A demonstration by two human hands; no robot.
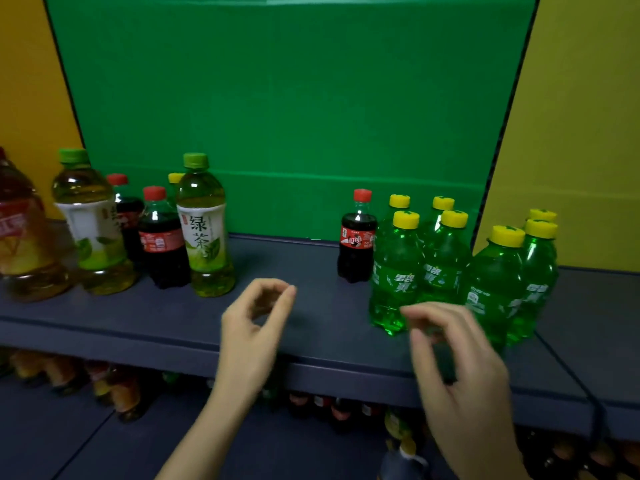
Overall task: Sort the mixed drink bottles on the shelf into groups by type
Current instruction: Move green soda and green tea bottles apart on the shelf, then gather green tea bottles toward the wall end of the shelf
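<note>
Far left, at 9 o'clock from the left hand (256,323), stands one large clear bottle of amber drink with a red label (20,233); its writing is blurred. Next come two clear green-capped tea bottles: the left tea bottle (90,223), label turned away, and the right tea bottle (204,230), marked "绿茶", at 10 o'clock from that hand. Between them stand two dark red-capped cola bottles, a rear one (126,209) and a front one (161,240). One yellow cap (175,178) shows behind the right tea bottle.

The left hand hangs over the front edge of the dark blue shelf (311,306). Its fingers curl toward the thumb in a ring and grip nothing.

A third cola bottle (356,240) stands alone at 2 o'clock from the left hand, just beside the green cluster. Its red label carries white script, only partly legible.

The cluster holds seven green plastic yellow-capped soda bottles (398,271); the white label characters appear to read "雪碧".

The right hand (450,351) is blurred, at 6 o'clock from the cluster. Its fingers are loosely bent, apart from the thumb, and hold nothing. Whether it touches a bottle cannot be told.

Blurred bottles (121,393) fill the lower shelf.
</note>
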